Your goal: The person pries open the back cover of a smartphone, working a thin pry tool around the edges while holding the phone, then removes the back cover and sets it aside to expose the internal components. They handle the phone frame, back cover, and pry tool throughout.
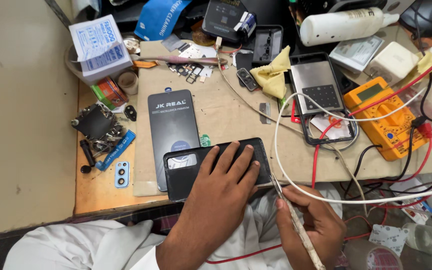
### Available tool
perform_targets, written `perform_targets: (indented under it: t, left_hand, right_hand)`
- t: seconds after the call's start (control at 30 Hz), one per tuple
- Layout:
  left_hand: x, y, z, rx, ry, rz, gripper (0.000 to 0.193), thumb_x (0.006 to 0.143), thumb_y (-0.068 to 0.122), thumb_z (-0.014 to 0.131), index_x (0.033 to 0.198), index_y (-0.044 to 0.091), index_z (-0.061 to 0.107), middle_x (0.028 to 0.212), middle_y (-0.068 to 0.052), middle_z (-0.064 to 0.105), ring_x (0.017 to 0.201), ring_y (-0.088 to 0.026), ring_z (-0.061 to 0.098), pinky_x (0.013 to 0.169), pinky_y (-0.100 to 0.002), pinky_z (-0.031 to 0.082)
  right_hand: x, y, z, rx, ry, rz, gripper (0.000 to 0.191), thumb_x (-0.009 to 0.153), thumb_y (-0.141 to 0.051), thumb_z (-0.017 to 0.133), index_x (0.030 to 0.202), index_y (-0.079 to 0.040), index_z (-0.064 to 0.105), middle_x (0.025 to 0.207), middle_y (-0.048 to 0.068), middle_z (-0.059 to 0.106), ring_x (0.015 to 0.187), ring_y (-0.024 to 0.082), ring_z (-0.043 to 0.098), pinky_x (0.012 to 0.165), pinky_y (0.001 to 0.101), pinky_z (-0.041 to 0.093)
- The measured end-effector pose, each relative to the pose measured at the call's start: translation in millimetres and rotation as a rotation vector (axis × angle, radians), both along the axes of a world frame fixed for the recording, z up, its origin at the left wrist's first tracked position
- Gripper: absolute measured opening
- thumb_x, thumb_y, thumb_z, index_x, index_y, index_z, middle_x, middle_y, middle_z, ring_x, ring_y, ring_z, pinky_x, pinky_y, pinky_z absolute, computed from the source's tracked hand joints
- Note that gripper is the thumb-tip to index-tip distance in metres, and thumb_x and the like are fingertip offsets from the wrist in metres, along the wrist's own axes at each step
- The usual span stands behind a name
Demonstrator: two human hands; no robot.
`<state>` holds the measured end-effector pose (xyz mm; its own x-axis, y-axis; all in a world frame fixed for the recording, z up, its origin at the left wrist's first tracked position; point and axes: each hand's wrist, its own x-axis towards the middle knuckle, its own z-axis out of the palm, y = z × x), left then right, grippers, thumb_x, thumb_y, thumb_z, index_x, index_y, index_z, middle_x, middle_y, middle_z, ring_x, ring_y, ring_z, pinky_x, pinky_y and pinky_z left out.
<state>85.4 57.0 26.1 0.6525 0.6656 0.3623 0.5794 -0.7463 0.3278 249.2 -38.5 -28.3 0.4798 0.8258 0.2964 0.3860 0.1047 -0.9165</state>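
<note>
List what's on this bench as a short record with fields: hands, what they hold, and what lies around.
left hand: left hand lies flat on a black phone, pressing it to the brown mat
right hand: right hand grips a thin metal tool, its tip at the phone's right edge
behind phone: dark flat package
right side: orange multimeter, red and white wires, open phone frame
far edge: yellow cloth, white bottle
left side: small white box

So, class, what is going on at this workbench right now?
A person presses their left hand flat on a black phone lying on the table. Their right hand holds a thin metal tool, its tip at the phone's right edge. An orange multimeter and an opened phone frame lie behind.
</note>
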Motion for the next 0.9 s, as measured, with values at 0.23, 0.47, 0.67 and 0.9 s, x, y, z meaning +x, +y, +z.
perform_targets:
  t: [0.23,0.47,0.67,0.9]
  left_hand:
    - [0,3,1,-0.028,0.035,-0.004,0.04,0.09,0.02,0.066,0.123,-0.003,0.067,0.141,-0.02,0.059,0.135,-0.037,0.049,0.11,-0.057,0.036]
    - [-2,4,-1,-0.02,0.039,-0.017,0.04,0.09,0.021,0.065,0.123,-0.001,0.069,0.142,-0.019,0.058,0.136,-0.036,0.049,0.11,-0.058,0.036]
    - [-2,6,-3,-0.032,0.066,-0.026,0.04,0.09,0.023,0.066,0.122,0.0,0.071,0.142,-0.019,0.058,0.136,-0.036,0.049,0.11,-0.058,0.036]
    - [-2,5,-3,-0.057,0.072,-0.025,0.039,0.089,0.019,0.065,0.122,-0.001,0.07,0.141,-0.019,0.058,0.137,-0.036,0.048,0.111,-0.058,0.034]
  right_hand:
    - [-12,-1,-8,0.02,-0.035,-0.073,0.021,0.085,0.006,0.075,0.106,0.006,0.07,0.111,0.017,0.073,0.093,0.015,0.073,0.076,0.0249,0.06]
    - [-22,1,-17,0.11,-0.034,-0.082,0.017,0.09,0.007,0.072,0.106,0.004,0.069,0.112,0.016,0.07,0.094,0.016,0.073,0.077,0.0249,0.061]
    - [-25,4,-19,0.102,-0.107,-0.111,0.018,0.088,0.007,0.072,0.105,0.004,0.069,0.111,0.017,0.071,0.091,0.016,0.073,0.069,0.0232,0.059]
    - [-24,-1,-42,0.173,0.047,-0.071,0.022,0.093,0.006,0.071,0.115,0.003,0.066,0.117,0.016,0.069,0.103,0.019,0.073,0.086,0.0271,0.062]
